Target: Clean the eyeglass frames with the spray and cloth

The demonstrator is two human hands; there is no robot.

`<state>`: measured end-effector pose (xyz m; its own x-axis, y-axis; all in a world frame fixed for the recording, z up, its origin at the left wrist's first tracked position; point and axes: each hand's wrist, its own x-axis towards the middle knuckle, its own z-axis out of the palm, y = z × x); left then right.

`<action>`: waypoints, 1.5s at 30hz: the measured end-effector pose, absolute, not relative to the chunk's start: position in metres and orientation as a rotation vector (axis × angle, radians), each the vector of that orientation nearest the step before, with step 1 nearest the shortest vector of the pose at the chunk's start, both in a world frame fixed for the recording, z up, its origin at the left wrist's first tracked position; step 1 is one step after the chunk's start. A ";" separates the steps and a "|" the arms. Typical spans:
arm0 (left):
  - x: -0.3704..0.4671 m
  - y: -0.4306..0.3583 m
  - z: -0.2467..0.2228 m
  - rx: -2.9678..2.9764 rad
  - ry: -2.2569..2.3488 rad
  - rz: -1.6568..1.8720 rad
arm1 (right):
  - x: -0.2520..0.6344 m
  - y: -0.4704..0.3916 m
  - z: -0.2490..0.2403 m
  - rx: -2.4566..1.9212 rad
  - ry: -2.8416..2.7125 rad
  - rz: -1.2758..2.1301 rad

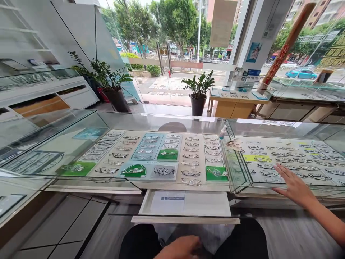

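Note:
My right hand [293, 187] is stretched out over the right-hand glass display counter [239, 190], fingers extended and a little apart, with nothing in it. Rows of eyeglass frames [319, 177] lie under the glass near it. Low at the bottom centre, my left hand [182, 247] is between my knees, in front of the open drawer [185, 219]. Its fingers are blurred and partly hidden. A white sheet with a printed label [172, 198] lies in the drawer.
More eyeglasses [191, 173] fill the middle showcase, some on green cards [167, 154]. A small spray bottle [222, 133] and a crumpled cloth [234, 144] rest on the glass. Potted plants [198, 102] stand beyond, before the shop window.

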<state>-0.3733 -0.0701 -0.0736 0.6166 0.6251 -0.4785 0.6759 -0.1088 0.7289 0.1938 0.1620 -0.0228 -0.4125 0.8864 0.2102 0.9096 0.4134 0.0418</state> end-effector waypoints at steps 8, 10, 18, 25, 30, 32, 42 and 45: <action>-0.402 -0.093 0.070 2.065 1.587 0.496 | 0.187 0.164 -0.023 -1.732 -2.462 -0.165; -0.408 -0.089 0.061 2.131 1.743 0.356 | 0.189 0.166 -0.027 -1.761 -2.440 -0.152; -0.405 -0.105 0.042 2.227 1.851 0.174 | 0.189 0.165 -0.034 -1.856 -2.400 -0.188; -0.411 -0.135 0.060 2.145 1.705 0.073 | 0.175 0.152 -0.018 -1.954 -2.388 -0.217; -0.437 -0.129 0.104 1.996 1.433 0.011 | 0.125 0.132 0.028 -2.347 -2.382 -0.177; -0.456 -0.111 0.125 1.977 1.413 0.034 | 0.095 0.114 0.053 -2.424 -2.509 -0.029; -0.559 0.078 0.091 1.746 2.272 -0.038 | -0.094 0.050 0.065 -1.579 -3.140 0.457; -0.567 0.109 0.060 1.667 2.379 0.014 | -0.134 0.072 0.034 -1.563 -3.068 0.417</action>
<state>-0.5673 0.1089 0.0600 -0.3226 0.9280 -0.1863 0.9257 0.3504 0.1425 -0.1338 0.0720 0.0338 -0.5516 0.7377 -0.3892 0.8148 0.5764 -0.0622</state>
